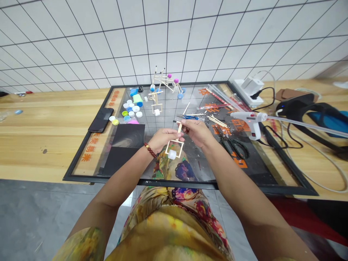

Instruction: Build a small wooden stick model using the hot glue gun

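Between my two hands is a small wooden stick frame (182, 145), a square of thin sticks with a white wheel-like piece (172, 154) on its near side. My left hand (163, 139) pinches the stem above the square with thumb and fingers. My right hand (198, 131) grips the stem's upper end, where a short dark-tipped piece pokes out to the left. Just beyond my fingers lie blue-handled pliers (190, 117). A similar stick model (157, 103) with a white piece stands farther back on the glass-topped board.
Bottle caps (132, 108) and a phone (101, 120) lie left, near black sheets (122, 148). More stick models with coloured balls (165, 79) stand by the wall. Right are loose sticks (217, 121), a white glue gun (251, 123), black scissors (236, 146), cables and a power strip (244, 92).
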### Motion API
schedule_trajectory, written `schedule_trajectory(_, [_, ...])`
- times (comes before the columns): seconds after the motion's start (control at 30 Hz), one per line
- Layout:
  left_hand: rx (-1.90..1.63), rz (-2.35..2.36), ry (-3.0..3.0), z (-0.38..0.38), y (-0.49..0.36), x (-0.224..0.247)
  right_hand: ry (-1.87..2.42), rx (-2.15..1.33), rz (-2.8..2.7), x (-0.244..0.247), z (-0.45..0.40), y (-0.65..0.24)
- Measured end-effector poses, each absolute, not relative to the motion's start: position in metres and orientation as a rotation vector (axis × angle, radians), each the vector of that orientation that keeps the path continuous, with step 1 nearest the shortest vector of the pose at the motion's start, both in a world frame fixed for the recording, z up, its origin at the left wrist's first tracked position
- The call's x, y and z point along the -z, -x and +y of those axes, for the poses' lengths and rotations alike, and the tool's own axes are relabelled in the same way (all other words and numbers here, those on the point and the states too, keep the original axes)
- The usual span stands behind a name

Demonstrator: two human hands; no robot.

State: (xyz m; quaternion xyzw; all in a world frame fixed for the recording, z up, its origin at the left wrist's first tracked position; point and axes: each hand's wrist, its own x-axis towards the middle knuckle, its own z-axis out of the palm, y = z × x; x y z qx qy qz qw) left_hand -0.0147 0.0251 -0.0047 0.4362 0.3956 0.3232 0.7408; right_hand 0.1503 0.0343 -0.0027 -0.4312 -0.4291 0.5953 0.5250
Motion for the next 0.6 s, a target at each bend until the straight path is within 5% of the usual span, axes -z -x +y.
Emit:
schedule_trajectory(0.4, [-0.763, 0.993, -1.012, 0.025, 0.013, -0.001, 1.08, -1.423, -0.981, 0.002, 0.035, -0.153])
schedule_trajectory(0.6, [-0.724, 1.327, -1.552, 0.033, 0.027, -0.006, 1.135, -1.273, -0.892, 0.004, 0.04, -0.156])
